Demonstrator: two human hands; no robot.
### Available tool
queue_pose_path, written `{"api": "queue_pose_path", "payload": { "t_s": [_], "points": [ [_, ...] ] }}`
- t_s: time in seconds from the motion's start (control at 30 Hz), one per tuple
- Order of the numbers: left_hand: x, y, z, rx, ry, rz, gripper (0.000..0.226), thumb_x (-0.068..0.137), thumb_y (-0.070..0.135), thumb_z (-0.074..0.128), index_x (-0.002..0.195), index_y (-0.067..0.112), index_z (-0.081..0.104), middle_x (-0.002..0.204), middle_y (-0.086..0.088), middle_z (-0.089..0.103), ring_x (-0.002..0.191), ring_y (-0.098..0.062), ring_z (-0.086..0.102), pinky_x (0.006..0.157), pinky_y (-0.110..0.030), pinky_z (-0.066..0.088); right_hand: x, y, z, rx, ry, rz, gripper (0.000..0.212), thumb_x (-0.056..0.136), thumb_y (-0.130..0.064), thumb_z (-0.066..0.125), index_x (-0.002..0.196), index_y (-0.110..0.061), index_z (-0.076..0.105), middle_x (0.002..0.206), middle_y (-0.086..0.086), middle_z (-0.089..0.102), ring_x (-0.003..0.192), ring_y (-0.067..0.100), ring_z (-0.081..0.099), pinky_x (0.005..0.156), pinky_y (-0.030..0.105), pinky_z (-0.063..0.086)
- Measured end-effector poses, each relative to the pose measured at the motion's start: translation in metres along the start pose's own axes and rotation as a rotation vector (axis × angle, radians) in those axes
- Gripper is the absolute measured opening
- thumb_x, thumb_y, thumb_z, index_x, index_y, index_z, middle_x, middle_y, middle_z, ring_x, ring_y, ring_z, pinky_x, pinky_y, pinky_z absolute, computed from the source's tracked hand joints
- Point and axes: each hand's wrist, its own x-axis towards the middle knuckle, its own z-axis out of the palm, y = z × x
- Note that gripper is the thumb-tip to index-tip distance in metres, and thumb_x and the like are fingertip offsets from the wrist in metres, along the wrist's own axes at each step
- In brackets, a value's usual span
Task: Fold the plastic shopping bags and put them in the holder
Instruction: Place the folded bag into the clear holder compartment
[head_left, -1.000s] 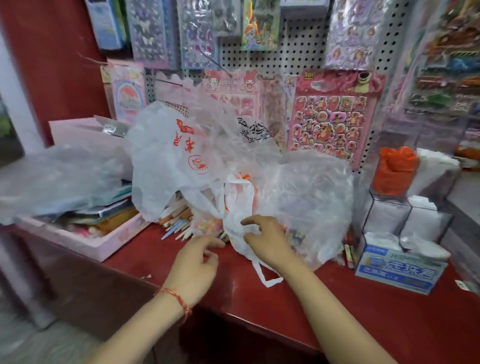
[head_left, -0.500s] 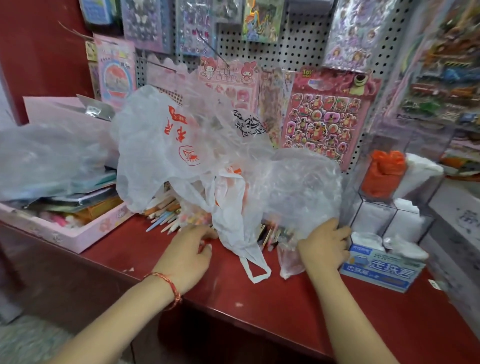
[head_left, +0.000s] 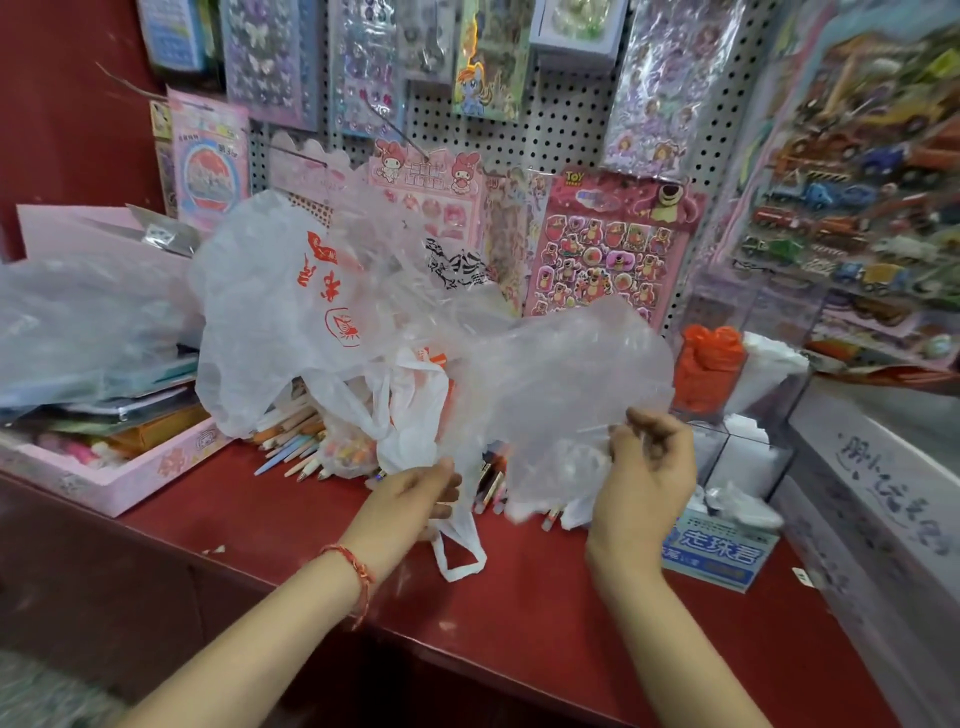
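Clear plastic bag (head_left: 561, 374) held crumpled above middle of red counter (head_left: 519, 623). Left hand (head_left: 415, 499): fingers curled, pinching bag's lower left edge. Right hand (head_left: 647, 467): thumb and fingers pinching bag's right edge. White printed bag (head_left: 270, 312) heaped behind, toward back edge; handle loop on counter beside left hand. Clear holder (head_left: 748, 462) at right back corner, orange bags (head_left: 709, 358) in upper compartment. Pink tray (head_left: 119, 486) at left edge

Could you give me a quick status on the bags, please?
Left grip and right grip pinch clear bag, held up, unfolded. Holder at right, part-filled. Pencils underneath.
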Motion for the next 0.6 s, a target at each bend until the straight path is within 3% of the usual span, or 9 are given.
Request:
{"api": "queue_pose_path", "payload": {
  "t_s": [0.1,0.17,0.23,0.3,0.4,0.47,0.53,0.57,0.6],
  "points": [
    [-0.002,0.012,0.004,-0.418,-0.134,-0.282,0.053,0.091,0.053,0.041,0.108,0.006,0.058,0.105,-0.014,0.067,0.088,-0.024,0.066,0.074,-0.038,0.052,-0.034,-0.004,-0.007,0.032,-0.082,0.196,0.029,0.081,0.008,0.051,0.082,-0.021,0.056,0.081,-0.001,0.054,0.071,0.011,0.049,0.06,0.02,0.043],
    [-0.005,0.019,0.005,-0.534,-0.195,-0.317,0.054,0.087,0.055,0.046,0.107,0.005,0.056,0.09,-0.011,0.069,0.071,-0.021,0.067,0.062,-0.033,0.054,-0.059,-0.006,-0.012,-0.077,-0.29,0.308,0.025,0.082,0.007,0.052,0.083,-0.018,0.058,0.08,0.001,0.056,0.069,0.011,0.052,0.06,0.018,0.041],
    [-0.008,0.02,0.012,-0.528,-0.194,-0.257,0.036,0.085,0.038,0.057,0.102,0.007,0.06,0.083,-0.007,0.067,0.075,-0.019,0.064,0.068,-0.028,0.054,-0.075,-0.011,-0.021,-0.185,-0.708,0.45,0.023,0.084,0.009,0.052,0.089,-0.013,0.057,0.077,0.004,0.057,0.06,0.006,0.054,0.053,0.013,0.042],
    [-0.008,0.018,0.02,-0.464,-0.104,-0.175,0.016,0.085,0.011,0.062,0.099,0.005,0.065,0.081,-0.006,0.071,0.079,-0.017,0.064,0.07,-0.02,0.052,-0.07,-0.017,-0.033,-0.341,-1.286,0.553,0.018,0.089,0.0,0.056,0.1,-0.015,0.057,0.088,0.005,0.06,0.069,0.005,0.058,0.063,0.014,0.048],
    [-0.013,0.019,0.021,-0.37,-0.075,-0.055,0.031,0.083,-0.005,0.062,0.11,0.01,0.061,0.083,-0.007,0.069,0.064,-0.01,0.065,0.059,-0.017,0.053,-0.02,-0.032,-0.069,-0.472,-1.824,0.633,0.026,0.091,-0.003,0.056,0.116,-0.011,0.06,0.105,0.004,0.067,0.09,0.005,0.061,0.079,0.018,0.051],
    [-0.017,0.023,0.018,-0.136,-0.08,0.076,0.036,0.084,-0.004,0.062,0.114,0.015,0.058,0.087,-0.004,0.064,0.06,-0.005,0.061,0.051,-0.016,0.05,0.022,-0.042,-0.093,-0.419,-1.835,0.754,0.027,0.089,0.0,0.057,0.108,-0.017,0.065,0.11,0.011,0.068,0.088,0.009,0.067,0.07,0.019,0.054],
    [-0.021,0.029,0.014,0.013,-0.05,0.21,0.032,0.085,-0.005,0.061,0.111,0.013,0.06,0.084,-0.001,0.063,0.056,0.001,0.059,0.05,-0.013,0.047,0.05,-0.048,-0.106,-0.387,-1.73,0.679,0.024,0.089,-0.001,0.056,0.095,-0.017,0.072,0.101,0.009,0.072,0.079,0.014,0.07,0.059,0.018,0.053],
    [-0.022,0.032,0.01,0.041,-0.042,0.252,0.027,0.084,-0.006,0.061,0.104,0.012,0.063,0.081,0.001,0.065,0.055,0.002,0.059,0.052,-0.012,0.047,0.052,-0.057,-0.122,-0.263,-1.621,0.65,0.025,0.093,-0.002,0.05,0.09,-0.011,0.073,0.092,0.014,0.072,0.077,0.019,0.07,0.063,0.021,0.055],
    [-0.024,0.036,0.006,0.058,-0.045,0.28,0.023,0.084,-0.007,0.061,0.095,0.013,0.066,0.077,0.005,0.068,0.054,0.002,0.059,0.053,-0.011,0.048,0.067,-0.06,-0.137,-0.209,-1.424,0.476,0.032,0.098,-0.002,0.038,0.092,0.003,0.069,0.088,0.029,0.068,0.083,0.03,0.067,0.078,0.032,0.055]
  ]
}}
